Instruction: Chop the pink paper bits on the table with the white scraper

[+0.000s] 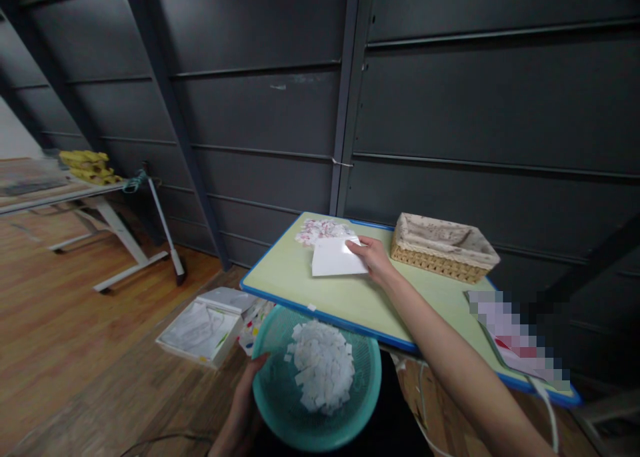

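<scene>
My left hand (249, 384) grips the left rim of a green plastic basket (273, 404), its thumb over the edge. A heap of small white paper pieces (324, 367) lies inside the basket, which sits just below the table's front edge. Above the pale yellow-green table (285, 270), my right hand (369, 254) is closed on the right end of a flat white card (336, 257). Behind the card is a pile of small white pieces with reddish marks (323, 230), partly covered by it. One white scrap (312, 307) rests at the table's front edge.
A wicker basket with a cloth lining (443, 270) stands at the table's back right. A blurred-out flat device (515, 344) lies on the right. An open white box (200, 330) is on the floor at left. A dark panelled wall (265, 124) rises behind the table.
</scene>
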`<move>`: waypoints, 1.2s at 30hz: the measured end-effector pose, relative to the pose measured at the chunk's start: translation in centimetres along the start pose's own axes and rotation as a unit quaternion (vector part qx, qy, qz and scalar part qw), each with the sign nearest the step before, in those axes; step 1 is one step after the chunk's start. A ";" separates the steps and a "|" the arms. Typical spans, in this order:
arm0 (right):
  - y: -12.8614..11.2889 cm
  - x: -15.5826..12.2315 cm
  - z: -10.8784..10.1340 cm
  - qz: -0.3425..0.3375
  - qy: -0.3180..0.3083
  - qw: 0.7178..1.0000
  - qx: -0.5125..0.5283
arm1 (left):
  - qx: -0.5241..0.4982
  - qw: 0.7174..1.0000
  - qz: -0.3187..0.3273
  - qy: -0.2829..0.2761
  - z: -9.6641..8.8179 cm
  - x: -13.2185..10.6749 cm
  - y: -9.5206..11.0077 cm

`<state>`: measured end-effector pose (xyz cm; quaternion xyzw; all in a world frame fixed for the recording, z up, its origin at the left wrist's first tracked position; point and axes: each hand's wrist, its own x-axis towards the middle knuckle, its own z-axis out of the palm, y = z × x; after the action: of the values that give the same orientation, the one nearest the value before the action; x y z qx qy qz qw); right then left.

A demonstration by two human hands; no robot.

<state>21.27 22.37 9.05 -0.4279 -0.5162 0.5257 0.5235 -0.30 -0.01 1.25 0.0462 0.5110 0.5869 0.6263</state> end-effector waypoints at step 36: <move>1.2 -1.8 1.4 0.023 -0.138 0.988 -0.060 | 0.008 1.000 0.002 0.024 0.1 0.8 0.8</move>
<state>19.86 20.56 7.85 -0.3933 -0.6042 0.5599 0.4084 -1.01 0.92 1.31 0.0382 0.5305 0.5850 0.6123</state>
